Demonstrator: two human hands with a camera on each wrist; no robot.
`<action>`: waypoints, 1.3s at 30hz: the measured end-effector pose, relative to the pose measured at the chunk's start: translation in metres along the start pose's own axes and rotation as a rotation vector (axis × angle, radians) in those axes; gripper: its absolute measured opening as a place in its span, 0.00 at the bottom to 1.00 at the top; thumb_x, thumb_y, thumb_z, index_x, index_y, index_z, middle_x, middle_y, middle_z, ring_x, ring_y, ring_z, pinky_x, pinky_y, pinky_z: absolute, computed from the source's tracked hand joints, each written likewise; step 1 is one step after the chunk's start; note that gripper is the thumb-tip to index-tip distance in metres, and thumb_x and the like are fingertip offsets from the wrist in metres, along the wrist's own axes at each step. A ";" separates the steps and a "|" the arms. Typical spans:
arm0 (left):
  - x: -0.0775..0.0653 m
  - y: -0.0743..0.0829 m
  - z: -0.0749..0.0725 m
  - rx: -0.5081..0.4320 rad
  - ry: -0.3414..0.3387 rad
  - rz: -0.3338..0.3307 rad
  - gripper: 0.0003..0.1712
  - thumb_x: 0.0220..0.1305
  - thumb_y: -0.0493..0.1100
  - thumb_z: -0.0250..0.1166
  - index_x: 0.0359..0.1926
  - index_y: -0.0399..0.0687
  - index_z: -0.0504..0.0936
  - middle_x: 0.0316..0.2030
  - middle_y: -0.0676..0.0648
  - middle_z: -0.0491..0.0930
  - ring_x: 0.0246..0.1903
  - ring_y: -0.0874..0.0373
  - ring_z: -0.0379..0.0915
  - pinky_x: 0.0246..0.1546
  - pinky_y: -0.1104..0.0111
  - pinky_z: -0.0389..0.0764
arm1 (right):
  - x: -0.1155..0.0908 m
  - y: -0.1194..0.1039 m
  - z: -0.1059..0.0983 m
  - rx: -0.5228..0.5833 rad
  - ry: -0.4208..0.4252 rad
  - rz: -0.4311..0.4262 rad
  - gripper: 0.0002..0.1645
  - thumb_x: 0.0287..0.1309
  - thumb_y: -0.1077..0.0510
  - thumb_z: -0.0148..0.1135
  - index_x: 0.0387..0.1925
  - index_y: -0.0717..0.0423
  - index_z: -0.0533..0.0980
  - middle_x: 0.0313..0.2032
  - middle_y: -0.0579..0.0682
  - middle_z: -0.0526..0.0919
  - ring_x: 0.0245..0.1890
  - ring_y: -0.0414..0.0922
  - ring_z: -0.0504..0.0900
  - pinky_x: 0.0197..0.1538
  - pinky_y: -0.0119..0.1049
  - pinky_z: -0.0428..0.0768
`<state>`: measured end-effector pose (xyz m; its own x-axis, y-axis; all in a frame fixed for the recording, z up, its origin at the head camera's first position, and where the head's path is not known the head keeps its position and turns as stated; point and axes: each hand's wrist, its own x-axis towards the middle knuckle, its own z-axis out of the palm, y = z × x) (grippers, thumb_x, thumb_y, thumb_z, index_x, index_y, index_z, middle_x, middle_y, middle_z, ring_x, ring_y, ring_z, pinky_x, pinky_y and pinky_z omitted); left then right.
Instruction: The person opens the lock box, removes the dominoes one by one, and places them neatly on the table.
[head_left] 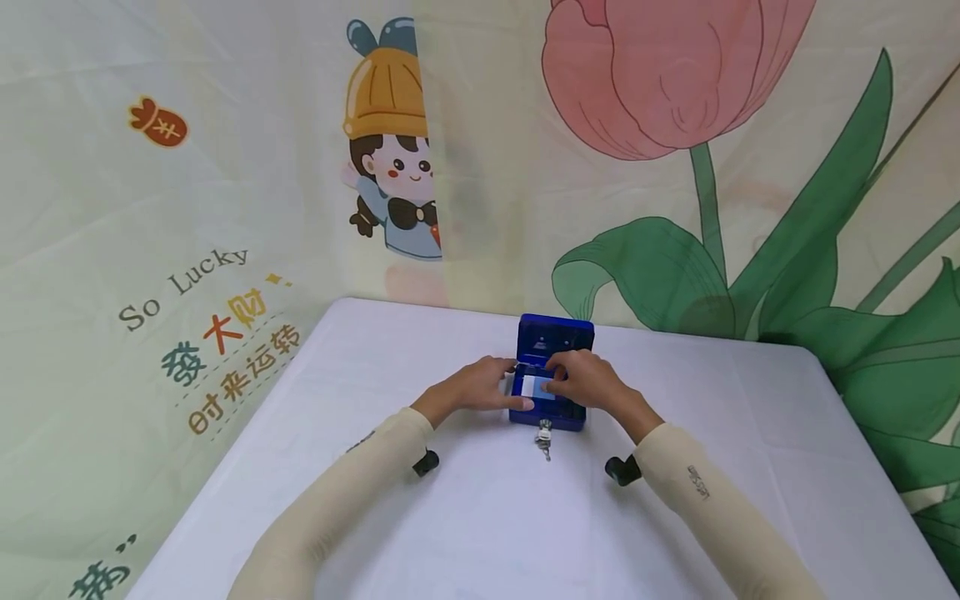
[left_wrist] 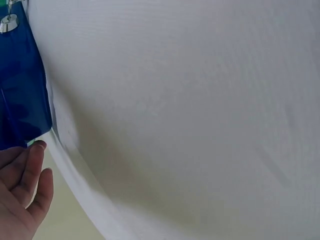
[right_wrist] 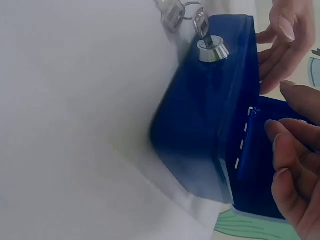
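Note:
A blue metal cash box (head_left: 547, 412) stands with its lid (head_left: 555, 335) raised at the back. A key sits in the front lock (right_wrist: 212, 50), with a second key (right_wrist: 173, 16) on the same ring. My left hand (head_left: 483, 385) rests at the box's left side, thumb over the front left rim and fingers extended toward the back corner. Over the open box, my right hand (head_left: 588, 379) reaches in with bent fingers. Its thumb overlaps a white and light-blue flat piece (head_left: 528, 386) inside; I cannot tell whether the hand pinches it.
A white cloth (head_left: 510, 517) covers the table. Behind it hangs a printed backdrop (head_left: 487, 167) with a tulip and a cartoon figure. A dark wrist-camera mount (head_left: 622, 471) shows below the right wrist, and another (head_left: 427, 462) below the left.

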<state>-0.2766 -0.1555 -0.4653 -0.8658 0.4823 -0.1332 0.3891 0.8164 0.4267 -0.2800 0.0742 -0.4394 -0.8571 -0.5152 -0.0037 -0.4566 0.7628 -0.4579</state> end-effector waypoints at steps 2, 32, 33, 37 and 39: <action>0.001 0.000 0.002 0.005 -0.004 0.009 0.55 0.56 0.75 0.64 0.74 0.47 0.65 0.65 0.43 0.76 0.64 0.49 0.72 0.65 0.53 0.74 | 0.003 0.000 0.003 -0.007 -0.026 0.009 0.26 0.59 0.49 0.72 0.54 0.60 0.81 0.34 0.49 0.86 0.30 0.41 0.82 0.39 0.38 0.86; -0.028 0.007 0.009 0.046 -0.055 0.018 0.66 0.48 0.69 0.75 0.78 0.43 0.54 0.73 0.41 0.65 0.72 0.47 0.61 0.72 0.55 0.66 | 0.008 -0.035 0.046 -0.097 -0.119 0.110 0.25 0.60 0.48 0.71 0.54 0.55 0.82 0.48 0.54 0.88 0.48 0.51 0.86 0.59 0.55 0.81; -0.029 0.007 0.009 0.043 -0.053 0.017 0.66 0.48 0.69 0.75 0.78 0.43 0.54 0.73 0.41 0.65 0.72 0.47 0.61 0.72 0.55 0.66 | 0.009 -0.035 0.046 -0.096 -0.121 0.111 0.24 0.60 0.48 0.71 0.54 0.56 0.82 0.48 0.54 0.88 0.48 0.51 0.86 0.59 0.55 0.81; -0.029 0.005 0.010 0.032 -0.047 0.019 0.66 0.48 0.69 0.76 0.78 0.42 0.55 0.73 0.41 0.66 0.72 0.47 0.61 0.72 0.55 0.66 | 0.009 -0.038 0.046 -0.088 -0.114 0.107 0.24 0.60 0.49 0.71 0.54 0.57 0.82 0.49 0.55 0.87 0.49 0.53 0.86 0.59 0.56 0.80; -0.030 0.005 0.010 0.027 -0.049 0.019 0.66 0.48 0.69 0.76 0.77 0.40 0.55 0.72 0.40 0.66 0.72 0.47 0.61 0.72 0.55 0.66 | 0.008 -0.041 0.047 -0.084 -0.111 0.107 0.25 0.60 0.49 0.71 0.55 0.57 0.82 0.49 0.56 0.87 0.51 0.54 0.85 0.59 0.57 0.80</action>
<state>-0.2456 -0.1629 -0.4679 -0.8420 0.5124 -0.1686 0.4147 0.8147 0.4053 -0.2570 0.0200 -0.4625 -0.8724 -0.4657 -0.1485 -0.3864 0.8431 -0.3739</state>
